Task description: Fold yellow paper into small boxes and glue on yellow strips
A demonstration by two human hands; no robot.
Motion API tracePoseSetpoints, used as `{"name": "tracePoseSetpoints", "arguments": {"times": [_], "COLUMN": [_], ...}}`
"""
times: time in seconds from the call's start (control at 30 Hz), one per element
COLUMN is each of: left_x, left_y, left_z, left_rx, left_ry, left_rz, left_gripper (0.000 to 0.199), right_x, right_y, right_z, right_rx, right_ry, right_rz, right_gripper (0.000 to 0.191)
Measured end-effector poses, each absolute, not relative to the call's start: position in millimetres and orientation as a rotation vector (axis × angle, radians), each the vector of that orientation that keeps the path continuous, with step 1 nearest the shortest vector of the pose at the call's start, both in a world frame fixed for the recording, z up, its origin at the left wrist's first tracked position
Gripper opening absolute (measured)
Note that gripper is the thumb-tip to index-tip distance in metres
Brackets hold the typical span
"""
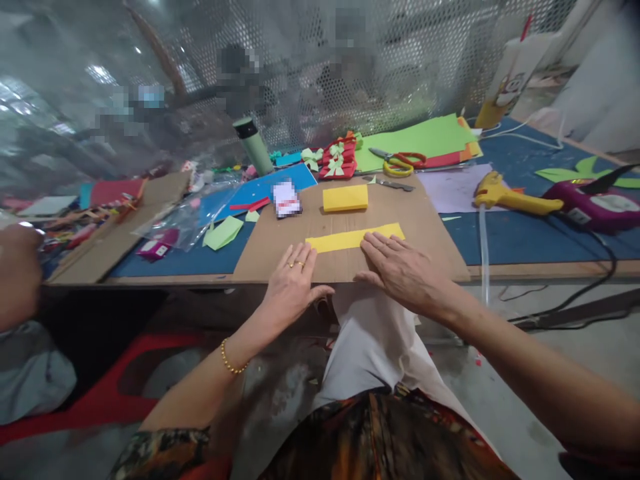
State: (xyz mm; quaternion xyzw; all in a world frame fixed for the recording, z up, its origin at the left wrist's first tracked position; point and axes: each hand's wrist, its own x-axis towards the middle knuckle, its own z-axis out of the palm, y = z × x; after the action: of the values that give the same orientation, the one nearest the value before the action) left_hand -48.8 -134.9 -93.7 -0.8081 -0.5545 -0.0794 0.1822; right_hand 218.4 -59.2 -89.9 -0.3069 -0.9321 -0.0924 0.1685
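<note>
A flat yellow strip (337,241) lies across the brown cardboard sheet (280,233) at the table's front edge. My left hand (293,283) rests flat at the strip's left end, fingertips touching it, thumb stretched out to the right. My right hand (400,270) lies flat with its fingertips on the right part of the strip, thumb spread to the left. Behind the strip, a folded yellow piece (345,199) sits on the cardboard. Neither hand grips anything.
Scissors (399,165), a knife (395,185) and red pieces with pale bows (340,159) lie behind. A yellow and purple glue gun (520,200) is at right, a green bottle (253,147) at back left. Another person's hand (19,277) shows at far left.
</note>
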Motion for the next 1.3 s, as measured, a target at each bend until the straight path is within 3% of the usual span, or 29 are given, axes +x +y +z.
{"name": "tracePoseSetpoints", "arguments": {"times": [0.17,0.33,0.4,0.5,0.67,0.8,0.9,1.0,1.1,1.3], "left_x": [-51,-23,-8,4,-1,-2,2,4,4,-7], "left_y": [-142,-126,-109,-84,-69,-73,-74,-72,-70,-82], "left_z": [-83,-57,-51,-55,-71,-74,-75,-79,-82,-83], "left_rx": [-2.212,-2.206,-2.367,-2.727,-2.903,-2.865,-2.823,-2.808,-2.785,-2.732], "left_ry": [-1.547,-1.544,-1.449,-1.544,-1.626,-1.582,-1.564,-1.538,-1.51,-1.503], "left_rz": [-0.17,-0.338,-0.446,-0.287,-0.182,-0.188,-0.188,-0.208,-0.265,-0.292], "left_gripper": [0.091,0.087,0.095,0.103,0.111,0.112,0.106,0.1,0.098,0.095], "right_x": [240,241,229,209,208,227,239,244,238,209], "right_y": [-55,-53,-56,-58,-56,-67,-68,-37,20,106], "right_z": [-95,-85,-78,-72,-72,-63,-40,-8,13,-14], "right_rx": [-1.025,-1.101,-1.095,-1.036,-1.036,-1.151,-1.465,-1.844,-1.738,-1.756], "right_ry": [-2.568,-2.634,-2.673,-2.721,-2.714,-2.734,-2.727,-2.58,-2.405,-2.471], "right_rz": [-0.344,-0.322,-0.274,-0.181,-0.211,-0.245,-0.258,-0.268,-0.357,-0.198], "right_gripper": [0.076,0.063,0.054,0.043,0.057,0.052,0.045,0.046,0.045,0.036]}}
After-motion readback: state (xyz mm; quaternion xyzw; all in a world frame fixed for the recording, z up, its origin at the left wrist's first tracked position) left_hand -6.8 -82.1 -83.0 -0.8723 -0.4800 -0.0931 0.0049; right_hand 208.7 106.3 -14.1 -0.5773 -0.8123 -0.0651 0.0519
